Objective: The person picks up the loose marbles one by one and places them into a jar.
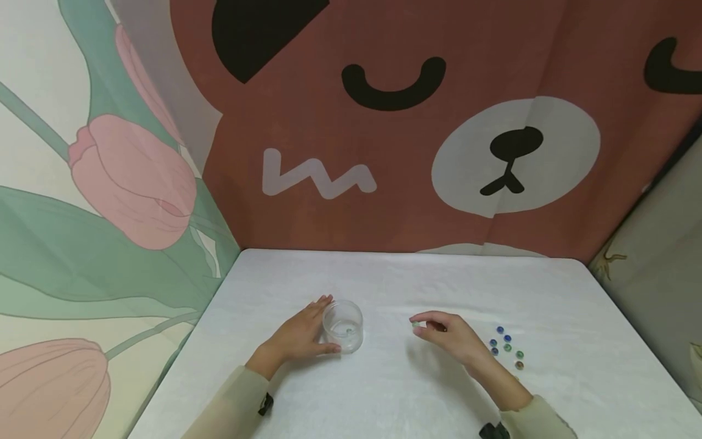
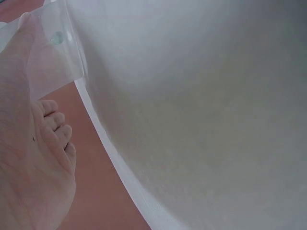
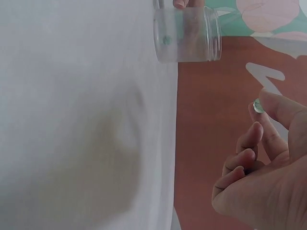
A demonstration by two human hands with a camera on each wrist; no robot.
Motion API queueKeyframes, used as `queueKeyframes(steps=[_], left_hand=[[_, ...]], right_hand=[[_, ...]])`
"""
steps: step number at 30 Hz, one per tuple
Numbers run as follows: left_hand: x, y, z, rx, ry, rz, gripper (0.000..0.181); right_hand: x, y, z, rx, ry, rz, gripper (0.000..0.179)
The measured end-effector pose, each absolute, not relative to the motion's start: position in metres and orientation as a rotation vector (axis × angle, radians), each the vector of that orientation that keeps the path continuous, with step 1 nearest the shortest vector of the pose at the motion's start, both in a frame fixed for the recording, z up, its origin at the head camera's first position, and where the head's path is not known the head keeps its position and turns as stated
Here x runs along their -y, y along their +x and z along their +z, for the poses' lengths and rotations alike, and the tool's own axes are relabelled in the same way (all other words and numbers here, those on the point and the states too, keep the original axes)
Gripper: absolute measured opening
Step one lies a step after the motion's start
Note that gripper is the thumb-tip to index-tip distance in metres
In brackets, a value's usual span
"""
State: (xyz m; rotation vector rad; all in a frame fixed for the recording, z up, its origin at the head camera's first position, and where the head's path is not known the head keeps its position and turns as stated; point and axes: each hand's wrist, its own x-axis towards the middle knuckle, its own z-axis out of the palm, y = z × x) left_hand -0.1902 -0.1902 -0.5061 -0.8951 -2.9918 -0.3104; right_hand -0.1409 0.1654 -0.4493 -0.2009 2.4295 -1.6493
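Probably light and slippery, the green bead [image 3: 258, 106] suits an edge grip; the right hand [image 1: 451, 337] pinches it, the left hand [image 1: 299, 333] rests spread fingers against the jar [image 1: 345, 321].

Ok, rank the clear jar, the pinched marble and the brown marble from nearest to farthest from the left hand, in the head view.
1. Clear jar: touching the left hand.
2. Pinched marble: farther right, held by the right hand.
3. Brown marble: farther right still, on the table.
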Motion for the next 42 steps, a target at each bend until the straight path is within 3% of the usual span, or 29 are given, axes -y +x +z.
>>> queueKeyframes(steps=[24, 42], left_hand=[[0.189, -0.189, -0.505, 3.009, -0.869, -0.301, 0.106], [0.191, -0.189, -0.504, 2.987, -0.906, -0.294, 0.107]], right_hand=[[-0.110, -0.153, -0.448, -2.396, -0.358, -1.619, 0.020], [-0.077, -0.162, -0.454, -2.409, -0.405, -1.618, 0.022]])
